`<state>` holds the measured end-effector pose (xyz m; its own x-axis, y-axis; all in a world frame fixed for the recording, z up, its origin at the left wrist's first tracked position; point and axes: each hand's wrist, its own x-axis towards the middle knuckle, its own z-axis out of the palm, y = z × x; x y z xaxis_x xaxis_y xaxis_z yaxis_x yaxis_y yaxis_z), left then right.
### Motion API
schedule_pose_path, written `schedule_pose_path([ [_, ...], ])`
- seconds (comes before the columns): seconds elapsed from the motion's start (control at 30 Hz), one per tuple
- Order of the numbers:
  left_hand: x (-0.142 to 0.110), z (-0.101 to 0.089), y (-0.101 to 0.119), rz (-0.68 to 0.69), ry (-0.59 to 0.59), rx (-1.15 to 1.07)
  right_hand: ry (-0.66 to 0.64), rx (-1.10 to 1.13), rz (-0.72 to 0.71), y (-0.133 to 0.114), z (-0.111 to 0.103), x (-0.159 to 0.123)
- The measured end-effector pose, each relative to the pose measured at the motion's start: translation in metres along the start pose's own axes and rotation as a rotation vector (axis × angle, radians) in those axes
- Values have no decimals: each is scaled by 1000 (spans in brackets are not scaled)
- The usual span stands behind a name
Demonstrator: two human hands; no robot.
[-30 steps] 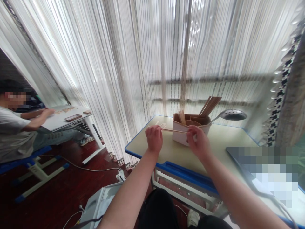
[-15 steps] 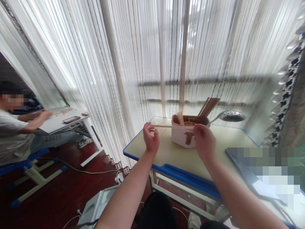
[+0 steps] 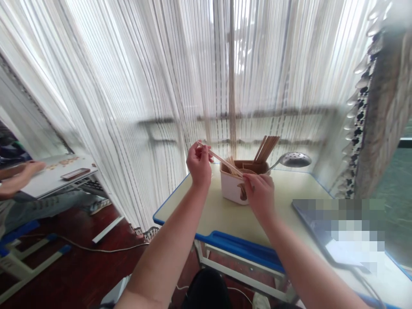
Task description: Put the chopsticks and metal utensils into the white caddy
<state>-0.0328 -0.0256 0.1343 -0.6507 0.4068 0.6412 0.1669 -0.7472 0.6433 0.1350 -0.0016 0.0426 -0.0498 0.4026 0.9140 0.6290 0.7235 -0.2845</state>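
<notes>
My left hand (image 3: 198, 163) and my right hand (image 3: 260, 193) each pinch one end of a pair of wooden chopsticks (image 3: 223, 162), which slant down from upper left to lower right. They hang just above the front left of a white utensil holder (image 3: 231, 189) with a brown rim. More chopsticks (image 3: 267, 149) and a metal skimmer ladle (image 3: 291, 159) stand in the holder. It sits on a beige table with a blue edge (image 3: 238, 244).
A striped sheer curtain (image 3: 144, 86) hangs behind the table. A blurred-out flat object (image 3: 347, 219) lies on the table's right side. At the left another person's hand (image 3: 19, 176) rests on a separate white table (image 3: 54, 171). Cables cross the dark red floor (image 3: 80, 257).
The chopsticks were level; now my left hand has risen and my right hand has dropped, tilting them down toward the holder. The view has swung to the left.
</notes>
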Motion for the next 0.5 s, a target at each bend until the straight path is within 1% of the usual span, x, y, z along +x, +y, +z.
schedule_pose_path([
  [0.13,4,13,5,42,-51,42,-37,-92,-80,-2,-2,-2],
  [0.27,6,23,11,104,-142,112,-91,-139,-128,-4,-3,-6],
  [0.37,6,27,13,141,-199,151,-116,-137,-133,-4,-4,-9],
  [0.5,5,28,16,130,-204,156,-126,-126,-109,-7,-7,-11],
])
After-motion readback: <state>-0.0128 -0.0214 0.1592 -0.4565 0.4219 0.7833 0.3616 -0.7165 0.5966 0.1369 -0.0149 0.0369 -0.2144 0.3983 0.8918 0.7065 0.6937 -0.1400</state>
